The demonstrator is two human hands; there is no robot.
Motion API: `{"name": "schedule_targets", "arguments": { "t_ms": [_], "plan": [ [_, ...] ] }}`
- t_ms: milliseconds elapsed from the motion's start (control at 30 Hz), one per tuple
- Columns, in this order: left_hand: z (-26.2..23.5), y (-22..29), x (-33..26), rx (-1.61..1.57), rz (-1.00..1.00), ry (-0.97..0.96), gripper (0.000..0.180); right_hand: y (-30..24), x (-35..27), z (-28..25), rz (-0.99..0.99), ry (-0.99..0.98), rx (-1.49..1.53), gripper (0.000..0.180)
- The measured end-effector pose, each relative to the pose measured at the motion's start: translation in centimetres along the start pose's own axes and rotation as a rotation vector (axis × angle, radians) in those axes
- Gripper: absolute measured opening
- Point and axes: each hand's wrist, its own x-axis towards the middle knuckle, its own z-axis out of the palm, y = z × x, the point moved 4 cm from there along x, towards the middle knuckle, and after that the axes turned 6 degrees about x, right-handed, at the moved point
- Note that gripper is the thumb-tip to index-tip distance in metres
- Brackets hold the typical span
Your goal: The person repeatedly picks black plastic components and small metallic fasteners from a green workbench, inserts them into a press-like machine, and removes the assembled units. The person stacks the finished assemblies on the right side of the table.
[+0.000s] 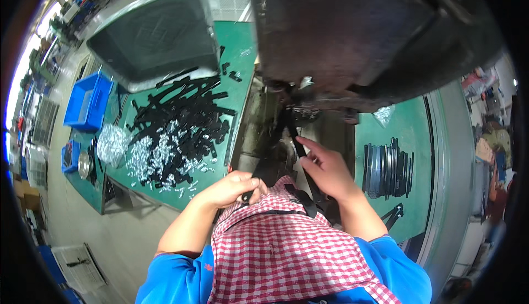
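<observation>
Head view: the left hand is curled around a small, dark, rounded piece; the right hand touches a slim, straight black bar below the bulky, stained metal machine, whether clamped I cannot tell.

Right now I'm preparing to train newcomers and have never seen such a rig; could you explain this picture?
There's no robot here: these are a person's bare hands, seen from a camera worn on the head, looking down. The lens bends straight edges. The large dark body ahead is a machine. On the left green table lie a heap of black pieces and small silvery parts, with a grey bin beyond; on the right, a row of dark strips. The left hand curls around a dark piece, mostly hidden. The right hand's fingertips are at a black strip.
</observation>
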Motion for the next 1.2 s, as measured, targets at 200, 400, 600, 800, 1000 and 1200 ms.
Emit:
{"name": "schedule_targets", "arguments": {
  "t_ms": [200, 400, 600, 800, 1000, 1200],
  "plan": [
    [-2.8, -4.9, -6.0, 0.429, -0.177, 0.142, 0.028, 1.2, 8.5, -2.1, -0.306, 0.277, -0.334, 0.027],
    [-8.3, -6.7, -12.4, 1.078, -0.193, 0.737, 0.027, 11.2, 26.2, -4.1, -0.553, 0.321, -0.21, 0.018],
    [-11.6, -9.1, -14.7, 1.085, -0.142, 1.044, 0.031, 8.0, 29.4, -2.3, -0.298, 0.261, -0.551, 0.019],
    [-16.4, -6.7, -7.9, 1.293, -0.057, 1.157, 0.041, 7.2, 28.2, -2.4, -0.273, 0.352, -0.655, 0.021],
    [-20.7, -6.1, -5.0, 1.402, -0.452, 0.985, 0.049, 2.1, 23.4, -1.8, -0.609, 0.562, -0.833, 0.018],
    [-23.5, -5.1, -5.7, 1.354, -0.312, 0.886, 0.026, 9.2, 19.4, -4.3, -0.365, 0.669, -0.926, 0.039]
  ]
}}
